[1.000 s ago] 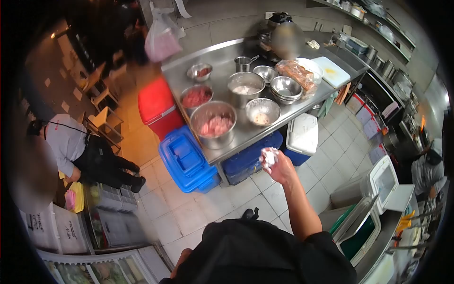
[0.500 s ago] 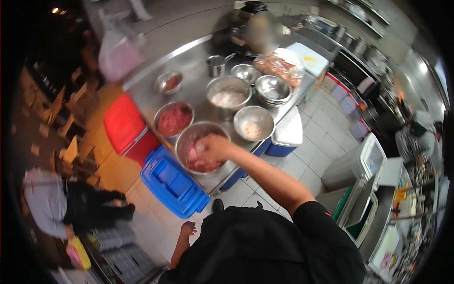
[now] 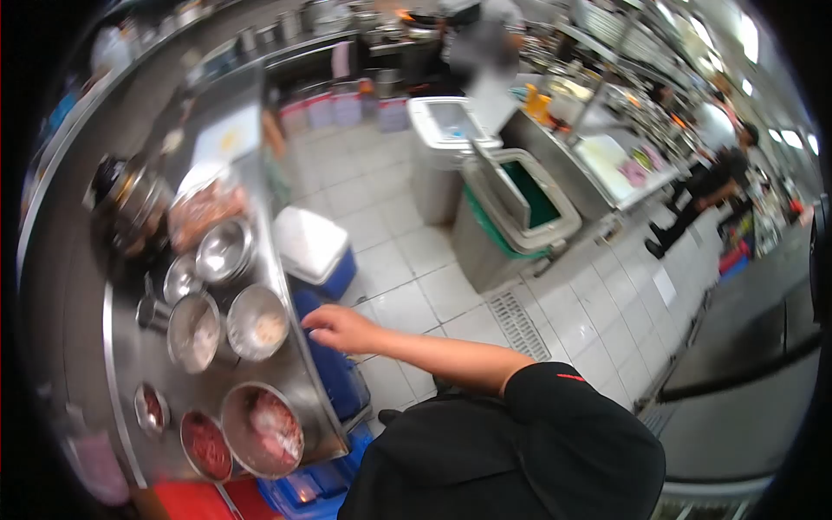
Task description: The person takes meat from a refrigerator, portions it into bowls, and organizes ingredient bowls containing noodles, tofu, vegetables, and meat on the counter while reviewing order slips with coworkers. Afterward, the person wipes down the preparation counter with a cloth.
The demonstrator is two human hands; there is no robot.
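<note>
My right hand [image 3: 341, 328] hangs beside the edge of the steel table [image 3: 316, 425], its fingers loosely bent and slightly apart, with nothing visible in them. Nearest to it on the table is a metal bowl [image 3: 258, 322] with a pale powder at its bottom. Closer to my body stands a large metal bowl [image 3: 236, 433] holding raw meat [image 3: 276, 429] with some white stuff on top. A smaller bowl of red minced-looking meat [image 3: 206, 446] touches its left side. My left hand is out of view.
More metal bowls [image 3: 224, 251], a bag of meat [image 3: 206, 212] and a white cutting board [image 3: 227, 139] line the table. A blue-and-white cooler [image 3: 316, 247] and grey bins [image 3: 485, 251] stand on the tiled floor. Other people [image 3: 715, 186] work at the back.
My right hand has come out of the large meat bowl and moved to beside the table edge. My view has swung right, toward the bins. My left hand has left the view.
</note>
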